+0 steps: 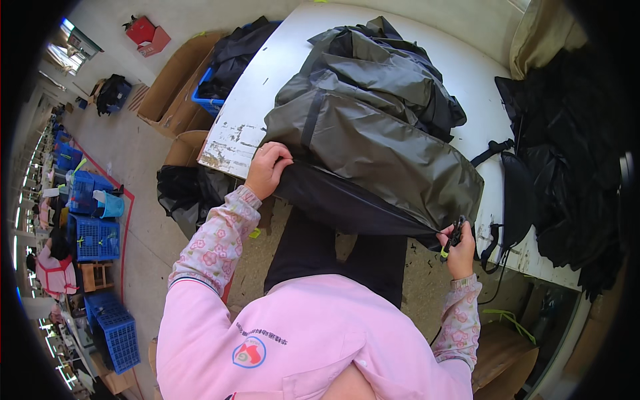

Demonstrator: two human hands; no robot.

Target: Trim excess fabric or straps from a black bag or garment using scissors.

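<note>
A large piece of shiny olive-grey fabric (373, 147) with a black strip and a black panel (333, 193) lies heaped on the white table and hangs over its near edge. My left hand (267, 169) pinches the near edge of this fabric at the left, thumb against fingers. At the right end of the same edge, my right hand (460, 250) is closed around small black thread snips (454, 238) with a yellow-green mark, and its thumb and fingertips also hold the fabric. Between the two hands the edge is drawn fairly straight.
The white table (233, 143) has a worn, chipped edge. Black straps and a padded black piece (517, 193) lie on the right beside a dark fabric pile (567, 160). Cardboard boxes (170, 87) and a blue crate (208, 105) of black fabric stand left. Blue crates (97, 237) line the floor farther left.
</note>
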